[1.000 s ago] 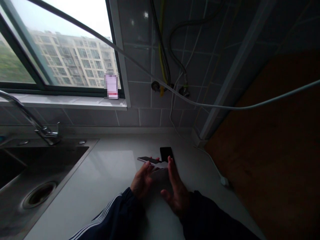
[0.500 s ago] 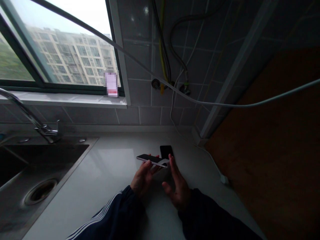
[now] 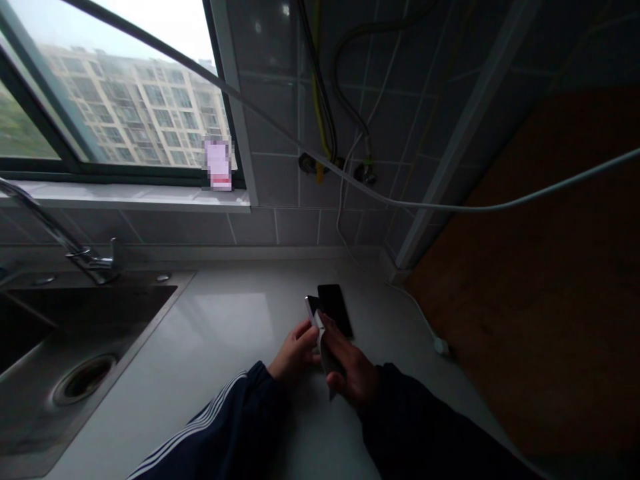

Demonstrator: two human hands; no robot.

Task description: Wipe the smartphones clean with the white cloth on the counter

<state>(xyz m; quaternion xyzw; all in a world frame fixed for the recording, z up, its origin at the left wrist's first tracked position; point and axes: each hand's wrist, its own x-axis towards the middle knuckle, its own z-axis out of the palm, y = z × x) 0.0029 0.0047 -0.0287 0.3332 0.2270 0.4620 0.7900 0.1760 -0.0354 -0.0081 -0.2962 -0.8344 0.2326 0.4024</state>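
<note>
My left hand (image 3: 296, 348) grips a phone (image 3: 313, 305) by its edge, above the white counter. The phone stands steeply tilted, and most of its face is covered. Over it lies a thin pale tissue (image 3: 319, 321), pressed on by the fingers of my right hand (image 3: 351, 367). A loose corner of that sheet seems to hang below the palm, dim in the shadow. Just behind my hands, a second dark phone (image 3: 336, 309) lies flat on the counter, partly hidden by my right fingers.
A steel sink (image 3: 95, 340) with a tap (image 3: 93, 263) is on the left. A white cable (image 3: 450, 207) crosses the view in front of the tiled wall. A white plug (image 3: 441, 346) lies near a brown wooden panel (image 3: 540, 287) on the right. A small blurred box (image 3: 219, 163) stands on the sill.
The held phone has turned from nearly level to steeply tilted. My right hand has closed over it with the tissue, and more of the second phone shows.
</note>
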